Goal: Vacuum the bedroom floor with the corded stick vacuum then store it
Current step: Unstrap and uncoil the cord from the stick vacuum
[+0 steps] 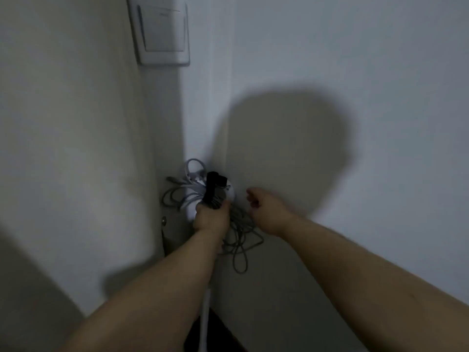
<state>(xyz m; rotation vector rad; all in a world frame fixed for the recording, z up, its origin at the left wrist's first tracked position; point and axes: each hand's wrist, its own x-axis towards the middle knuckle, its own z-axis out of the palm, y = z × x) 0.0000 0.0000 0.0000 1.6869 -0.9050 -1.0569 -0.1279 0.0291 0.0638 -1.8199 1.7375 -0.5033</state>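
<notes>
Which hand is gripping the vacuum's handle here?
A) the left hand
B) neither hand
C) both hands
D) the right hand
A: the left hand is closed around the vacuum handle with the bundled grey cord hanging beside it, while the right hand hangs free near the wall, fingers loosely curled and holding nothing.

Showed two bare forearms, no sleeves anywhere along them. Wore no watch, ring or glove on left hand (pixel 212 219) or right hand (pixel 266 212).
</notes>
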